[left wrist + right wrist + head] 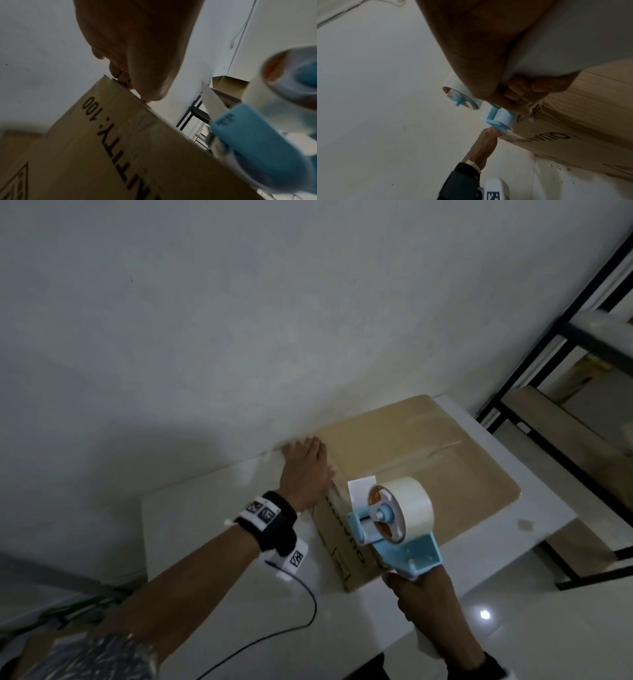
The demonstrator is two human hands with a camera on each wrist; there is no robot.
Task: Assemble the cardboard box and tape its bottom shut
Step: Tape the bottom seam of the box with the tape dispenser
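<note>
A brown cardboard box [428,460] lies on the white table [212,525] with its closed flaps facing up; clear tape runs along the centre seam. My left hand [303,465] rests flat on the box's near-left top edge [120,86], fingers straight. My right hand [424,594] grips the white handle of a blue tape dispenser [394,525] with a white tape roll [411,501]. The dispenser's front sits at the box's near edge, beside the left hand, over the side printed "QUANTITY: 100" [102,121]. In the right wrist view the dispenser [496,119] touches the box corner [573,115].
The table stands against a white wall [239,320]. A black metal shelf rack [548,371] holding cardboard stands at the right. A black cable [301,618] runs from my left wrist band across the table's near side. More cardboard lies low at the left [44,645].
</note>
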